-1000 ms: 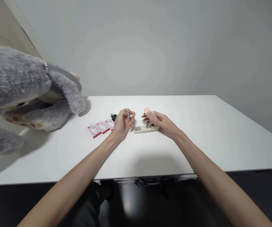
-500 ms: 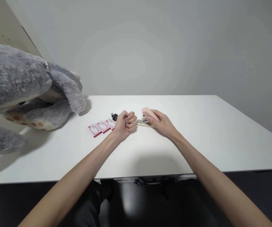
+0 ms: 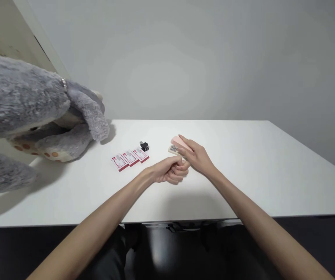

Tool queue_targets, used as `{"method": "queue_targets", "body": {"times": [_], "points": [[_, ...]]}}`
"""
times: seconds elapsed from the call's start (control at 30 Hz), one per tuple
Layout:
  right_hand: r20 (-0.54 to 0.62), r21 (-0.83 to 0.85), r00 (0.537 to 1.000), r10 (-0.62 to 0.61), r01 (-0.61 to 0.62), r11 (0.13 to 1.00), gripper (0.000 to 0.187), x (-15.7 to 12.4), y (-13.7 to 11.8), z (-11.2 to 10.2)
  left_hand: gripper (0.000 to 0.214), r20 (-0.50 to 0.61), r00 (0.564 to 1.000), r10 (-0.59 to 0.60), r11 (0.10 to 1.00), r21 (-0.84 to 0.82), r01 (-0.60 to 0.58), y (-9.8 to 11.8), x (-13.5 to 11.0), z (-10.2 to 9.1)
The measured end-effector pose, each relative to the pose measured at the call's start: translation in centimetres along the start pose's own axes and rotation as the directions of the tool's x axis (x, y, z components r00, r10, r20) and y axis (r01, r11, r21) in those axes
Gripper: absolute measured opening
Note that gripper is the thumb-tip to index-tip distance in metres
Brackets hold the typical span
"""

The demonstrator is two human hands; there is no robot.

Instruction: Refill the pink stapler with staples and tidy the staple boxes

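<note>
A small pink stapler [image 3: 177,144] lies on the white table [image 3: 243,171]. My right hand [image 3: 195,156] rests on it, fingers closed over its pink top, and its metal front end shows at the left. My left hand [image 3: 170,172] lies curled into a loose fist on the table just in front of the stapler, touching the right hand; what it holds, if anything, is hidden. Left of the hands lie three red-and-white staple boxes [image 3: 129,158] in a row, with a small black staple remover [image 3: 144,146] just behind them.
A large grey plush toy [image 3: 36,112] with spotted paws fills the left end of the table. A plain wall stands behind. The table's front edge runs across the lower view, with dark floor beneath.
My left hand, which pinched a small metal piece a second ago, has closed and dropped toward me and to the right, beside the right hand. The stapler's top has come down shut under my right hand.
</note>
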State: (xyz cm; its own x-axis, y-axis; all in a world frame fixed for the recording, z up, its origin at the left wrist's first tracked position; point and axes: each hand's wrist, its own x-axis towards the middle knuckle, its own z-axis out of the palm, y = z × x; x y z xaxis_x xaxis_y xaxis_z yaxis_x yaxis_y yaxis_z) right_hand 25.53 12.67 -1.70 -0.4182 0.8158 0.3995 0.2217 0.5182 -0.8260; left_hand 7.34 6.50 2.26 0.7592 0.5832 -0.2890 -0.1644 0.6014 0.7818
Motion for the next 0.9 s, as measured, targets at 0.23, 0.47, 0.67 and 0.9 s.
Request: {"method": "queue_targets", "body": {"times": [0.23, 0.47, 0.67, 0.9], "points": [[0.019, 0.059, 1.0, 0.004, -0.006, 0.998, 0.064, 3.0, -1.1, 4.8, 0.031, 0.038, 0.999, -0.022, 0.999, -0.039, 0.024, -0.2, -0.2, 0.0], [0.071, 0.425, 0.984, 0.166, -0.181, 0.887, 0.068, 4.5, -1.0, 6.4, 0.03, -0.069, 0.984, 0.166, 0.967, -0.185, -0.176, 0.1, -0.7, -0.4], [-0.111, 0.524, 0.966, 0.235, -0.144, 0.84, 0.056, 4.4, -0.6, 5.3, 0.021, -0.316, 0.888, 0.334, 0.863, -0.277, -0.423, 0.5, -0.5, -0.4], [-0.172, 0.577, 0.933, 0.315, -0.164, 0.8, 0.045, 2.6, -1.1, 4.1, 0.017, -0.338, 0.893, 0.297, 0.835, -0.362, -0.415, 0.2, -0.1, -0.9]]}}
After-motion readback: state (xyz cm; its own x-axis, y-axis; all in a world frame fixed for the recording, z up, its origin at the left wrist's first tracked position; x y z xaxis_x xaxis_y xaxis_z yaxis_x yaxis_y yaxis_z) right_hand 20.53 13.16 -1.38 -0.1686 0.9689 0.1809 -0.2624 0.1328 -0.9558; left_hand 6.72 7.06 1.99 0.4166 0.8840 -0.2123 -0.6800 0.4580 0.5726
